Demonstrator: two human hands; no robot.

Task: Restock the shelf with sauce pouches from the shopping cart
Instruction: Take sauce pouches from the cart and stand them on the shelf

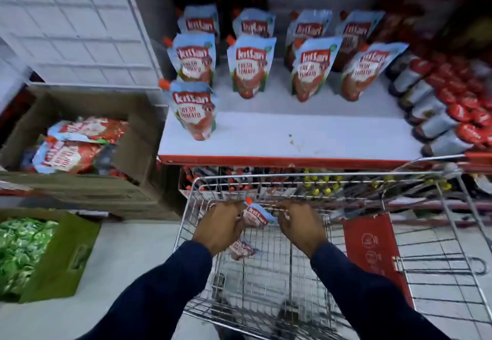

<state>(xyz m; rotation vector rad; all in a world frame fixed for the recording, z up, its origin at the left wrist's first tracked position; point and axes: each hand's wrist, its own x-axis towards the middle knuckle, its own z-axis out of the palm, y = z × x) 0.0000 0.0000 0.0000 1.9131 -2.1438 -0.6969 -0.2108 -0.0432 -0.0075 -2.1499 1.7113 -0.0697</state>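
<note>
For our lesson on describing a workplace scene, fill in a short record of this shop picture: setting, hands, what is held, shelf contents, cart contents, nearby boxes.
setting: shop aisle, white shelf above a wire cart
left hand: inside the cart, gripping a pouch
right hand: inside the cart, at the same pouch
held pouch: tomato sauce, red spout up
shelf contents: nine standing pouches, capped bottles at right
cart contents: one more pouch lying on the cart floor
nearby boxes: cardboard box holding pouches; green box of green packets
</note>
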